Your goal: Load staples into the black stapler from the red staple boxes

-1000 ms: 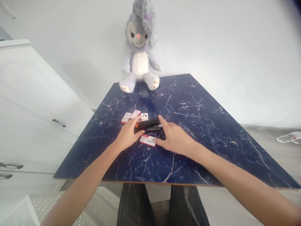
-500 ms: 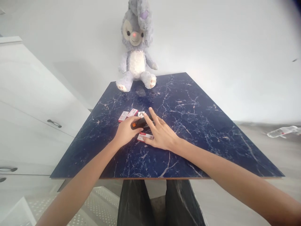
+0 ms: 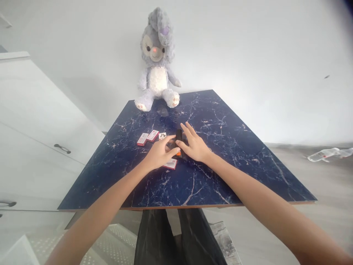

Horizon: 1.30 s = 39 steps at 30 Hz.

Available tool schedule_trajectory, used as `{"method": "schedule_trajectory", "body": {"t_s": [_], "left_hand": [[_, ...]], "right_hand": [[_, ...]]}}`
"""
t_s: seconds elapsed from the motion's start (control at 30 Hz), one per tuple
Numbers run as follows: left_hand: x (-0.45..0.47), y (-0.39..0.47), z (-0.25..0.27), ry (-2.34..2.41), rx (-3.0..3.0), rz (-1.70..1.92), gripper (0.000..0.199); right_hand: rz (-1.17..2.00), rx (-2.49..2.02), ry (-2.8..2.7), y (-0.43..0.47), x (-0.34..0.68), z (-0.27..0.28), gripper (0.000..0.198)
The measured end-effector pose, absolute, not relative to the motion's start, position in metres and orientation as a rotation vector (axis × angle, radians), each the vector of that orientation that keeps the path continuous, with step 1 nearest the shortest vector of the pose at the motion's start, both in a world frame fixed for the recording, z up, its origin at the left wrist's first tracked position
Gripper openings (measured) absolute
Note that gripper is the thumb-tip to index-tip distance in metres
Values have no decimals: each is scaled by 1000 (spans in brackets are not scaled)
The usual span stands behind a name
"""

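Note:
A black stapler [image 3: 179, 134] with an orange end lies lengthwise away from me, between my two hands. My left hand [image 3: 158, 152] grips its left side with thumb and fingers. My right hand [image 3: 195, 145] is on it from the right, thumb across the black body and fingers stretched along the far side. The fingers partly hide the stapler. A red-and-white box [image 3: 171, 164] lies just below my left hand and is partly covered. Two more small boxes, one at the left [image 3: 142, 139] and one tilted beside it [image 3: 153, 135], lie beyond that hand, near a small white picture card [image 3: 162, 136].
The dark blue marbled table [image 3: 234, 173] narrows toward the wall. A grey plush toy [image 3: 158, 81] sits at its far edge. White drawers [image 3: 35, 147] stand to the left. Clear plastic packaging [image 3: 324, 154] lies on the floor at the right.
The stapler has turned from lying crosswise to pointing away from me, its orange end now nearest me. My left hand has moved right, and my right hand has drawn its fingers closer together.

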<state>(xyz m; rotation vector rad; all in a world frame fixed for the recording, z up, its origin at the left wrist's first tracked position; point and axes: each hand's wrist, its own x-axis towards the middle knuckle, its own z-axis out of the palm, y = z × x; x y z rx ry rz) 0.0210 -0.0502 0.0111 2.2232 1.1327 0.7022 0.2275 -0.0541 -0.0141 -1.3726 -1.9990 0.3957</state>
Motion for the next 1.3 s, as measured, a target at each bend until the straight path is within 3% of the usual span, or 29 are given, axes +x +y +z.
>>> {"method": "schedule_trajectory", "body": {"t_s": [0.17,0.23,0.33,0.43,0.57,0.7,0.97,1.2,1.3], "left_hand": [[-27,-7,27,1351,2474,814,35],[-61,15,27,1483,2498,740,43],[-102,36,20,1453,2469,273,65],[-114,39,14,1380,2435,157,69],[-113,33,19,1394,2332,238,68],[-109,42,38,1413,2273,541,73],[-53,79,50,1244,2447,-45,46],[-44,6,58,1375,2512,363,43],[-8,-16,52,1226,2577,181,46]], "right_hand": [[548,-1252,-2004,-46,246,-15,71],[565,-1250,-2021,-47,245,-16,65],[577,-1263,-2031,-49,244,-14,64],[583,-1257,-2043,-50,245,-12,64],[585,-1247,-2049,-49,247,-11,64],[568,-1237,-2068,-47,248,-10,63],[570,-1240,-2090,-46,252,-8,65],[549,-1201,-2076,-45,252,-10,66],[520,-1219,-2060,-45,251,-11,64]]}}
